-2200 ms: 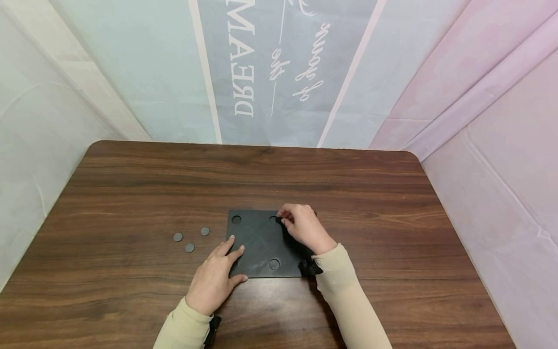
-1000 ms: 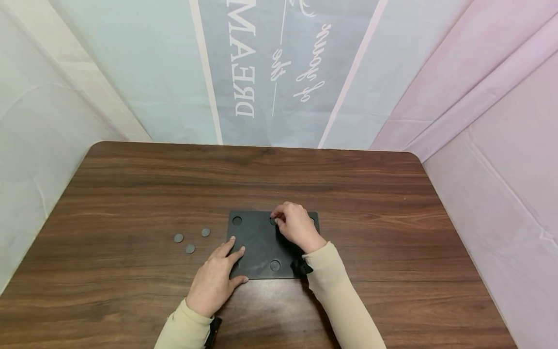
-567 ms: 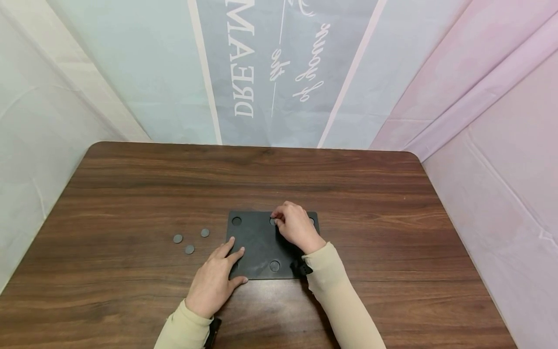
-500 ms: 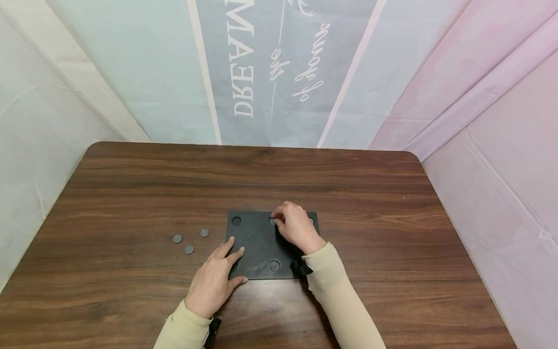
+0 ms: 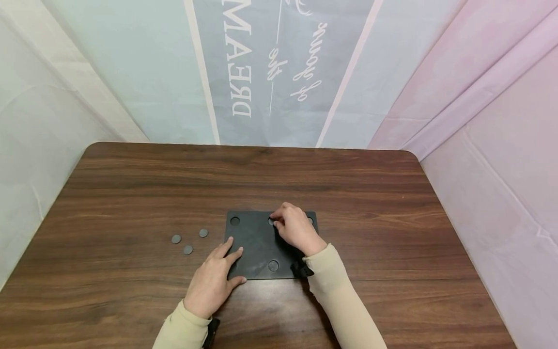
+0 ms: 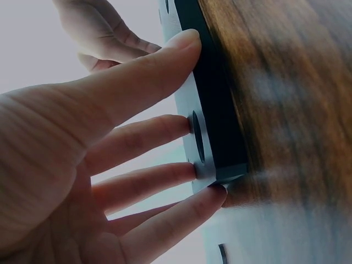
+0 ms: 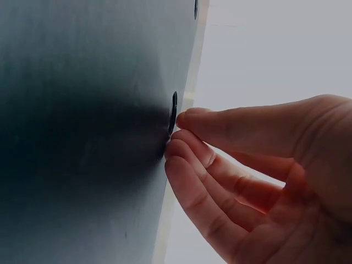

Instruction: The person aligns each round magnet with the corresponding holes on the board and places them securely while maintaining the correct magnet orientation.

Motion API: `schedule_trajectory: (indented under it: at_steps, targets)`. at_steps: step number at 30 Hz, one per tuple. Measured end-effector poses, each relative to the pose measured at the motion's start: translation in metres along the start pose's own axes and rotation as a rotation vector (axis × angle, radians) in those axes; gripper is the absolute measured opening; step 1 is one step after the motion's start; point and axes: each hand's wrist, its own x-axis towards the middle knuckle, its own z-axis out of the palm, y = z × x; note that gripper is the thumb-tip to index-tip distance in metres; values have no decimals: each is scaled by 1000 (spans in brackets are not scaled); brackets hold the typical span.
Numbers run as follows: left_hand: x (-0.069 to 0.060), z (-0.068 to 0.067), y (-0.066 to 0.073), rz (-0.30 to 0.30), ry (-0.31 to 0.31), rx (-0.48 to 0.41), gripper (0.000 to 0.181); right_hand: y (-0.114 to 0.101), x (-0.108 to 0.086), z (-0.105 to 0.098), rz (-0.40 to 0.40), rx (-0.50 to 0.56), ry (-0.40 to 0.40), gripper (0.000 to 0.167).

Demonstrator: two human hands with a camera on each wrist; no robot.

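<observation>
A flat black rectangular plate (image 5: 257, 245) with round recesses near its edges lies on the table. My left hand (image 5: 212, 282) rests on its left end, fingers spread; the left wrist view shows the thumb on the front edge and fingertips by a corner recess (image 6: 198, 137). My right hand (image 5: 297, 229) is at the far-side middle recess, where a small grey disc (image 5: 271, 221) shows beside the fingertips. In the right wrist view, thumb and fingertips touch the plate around that recess (image 7: 173, 111), with nothing visibly pinched. Another recess (image 5: 273, 265) sits near the front edge.
Three loose grey discs (image 5: 188, 249) lie on the brown wooden table (image 5: 131, 194), left of the plate. A printed cloth backdrop (image 5: 270, 72) hangs behind the table, with pale cloth at both sides.
My right hand has moved slightly left along the plate's far edge to the middle recess, where a grey disc now shows. Over the last second it barely moves. My left hand stays put.
</observation>
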Motion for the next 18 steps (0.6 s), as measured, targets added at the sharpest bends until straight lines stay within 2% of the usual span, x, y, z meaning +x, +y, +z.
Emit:
schedule_trajectory:
  at_steps: [11, 18]
  targets:
    - [-1, 0, -1, 5, 12, -4, 58, -1, -10, -6, 7, -3, -79, 25]
    - [-1, -1, 0, -2, 8, -6, 58, 0, -18, -8, -31, 0, -76, 26]
